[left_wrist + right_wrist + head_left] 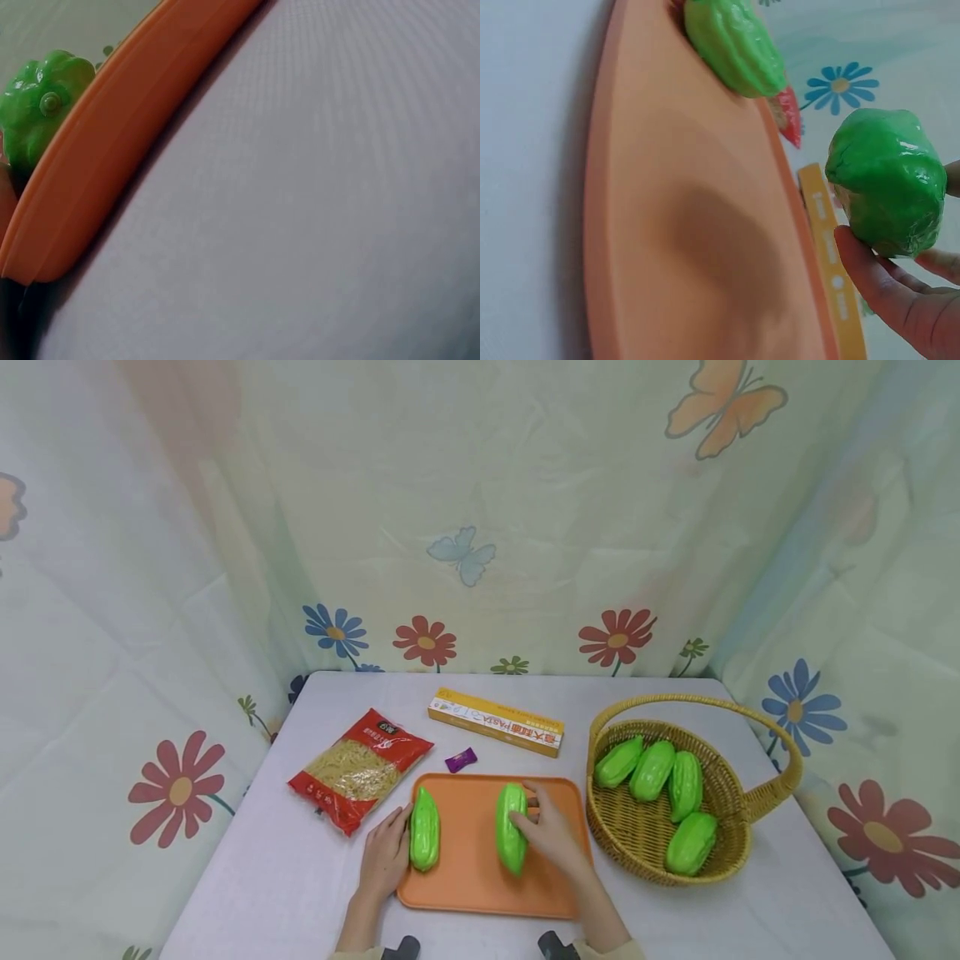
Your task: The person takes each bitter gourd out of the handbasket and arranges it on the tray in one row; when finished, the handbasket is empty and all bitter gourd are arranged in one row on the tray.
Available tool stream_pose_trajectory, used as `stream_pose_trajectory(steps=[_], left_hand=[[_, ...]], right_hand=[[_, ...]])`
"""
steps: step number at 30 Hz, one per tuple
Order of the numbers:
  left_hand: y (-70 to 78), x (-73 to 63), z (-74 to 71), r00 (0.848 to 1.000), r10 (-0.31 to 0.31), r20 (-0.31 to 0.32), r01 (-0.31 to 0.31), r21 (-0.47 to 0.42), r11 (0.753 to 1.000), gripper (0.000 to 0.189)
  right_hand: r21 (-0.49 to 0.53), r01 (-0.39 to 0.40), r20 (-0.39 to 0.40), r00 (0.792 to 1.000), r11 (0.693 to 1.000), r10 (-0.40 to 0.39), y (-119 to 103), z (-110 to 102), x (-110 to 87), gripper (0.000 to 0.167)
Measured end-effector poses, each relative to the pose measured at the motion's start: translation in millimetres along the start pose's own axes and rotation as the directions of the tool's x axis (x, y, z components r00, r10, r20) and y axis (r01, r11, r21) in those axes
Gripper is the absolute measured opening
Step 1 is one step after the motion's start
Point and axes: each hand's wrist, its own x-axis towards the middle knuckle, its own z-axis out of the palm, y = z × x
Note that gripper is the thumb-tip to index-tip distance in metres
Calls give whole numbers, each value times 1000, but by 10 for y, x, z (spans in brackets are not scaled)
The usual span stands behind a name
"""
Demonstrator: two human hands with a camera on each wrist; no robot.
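My right hand (555, 832) holds a bright green toy bitter melon (512, 829) between thumb and fingers. In the right wrist view this bitter melon (889, 180) is lifted above the orange tray (468, 893), with a shadow beneath it. A second bitter melon (424, 831) lies lengthwise on the tray's left side. My left hand (386, 853) rests at the tray's left rim, fingers extended, close beside that bitter melon; whether it touches it I cannot tell. The left wrist view shows mostly the tray's outer side (112, 142) and the end of a bitter melon (49, 105).
To the right of the tray stands a handled wicker basket (622, 847) with several green bitter melons inside. Behind the tray lie a yellow pasta box (495, 722) and a small purple packet (461, 760). A red pasta bag (362, 770) lies at the left.
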Motion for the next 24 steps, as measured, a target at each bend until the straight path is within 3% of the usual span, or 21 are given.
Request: stream_pose_trajectory(steps=[9, 17, 24], left_hand=[[10, -18, -24, 999, -36, 21, 36, -18, 999, 40], [-22, -10, 22, 998, 33, -51, -32, 22, 999, 38], [-20, -7, 21, 999, -29, 14, 30, -14, 999, 40]], right_hand=[[-23, 21, 11, 1000, 1000, -21, 99, 192, 59, 59], [-4, 54, 11, 998, 999, -54, 95, 337, 129, 57], [-10, 61, -7, 998, 998, -61, 142, 460, 159, 58]])
